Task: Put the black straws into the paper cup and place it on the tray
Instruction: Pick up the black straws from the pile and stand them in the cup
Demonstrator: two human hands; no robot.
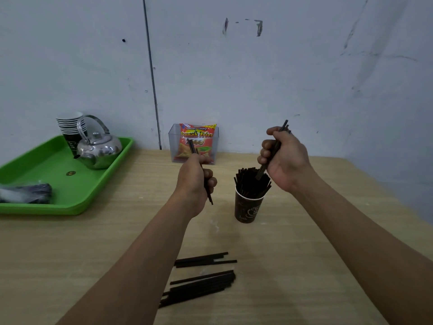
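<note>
Meanwhile, the dark brown printed paper cup stood upright on the pale wooden table, already crowded with thin black plastic straws that fanned out above its rim. Just above and to the right of the cup, the right hand was closed in a fist around a small bundle of black straws, their lower ends dipping among those in the cup. Left of the cup, the left hand was likewise curled tight around a few black straws, held tilted and clear of the table. Nearer the person than the cup, loose black straws lay flat on the wood in two rough groups. Well to the left of the cup sat the bright green plastic tray, carrying a shiny steel kettle, a stack of paper cups and a dark wrapped packet. Behind the cup, against the grey wall, a clear plastic box held a red snack packet.
</note>
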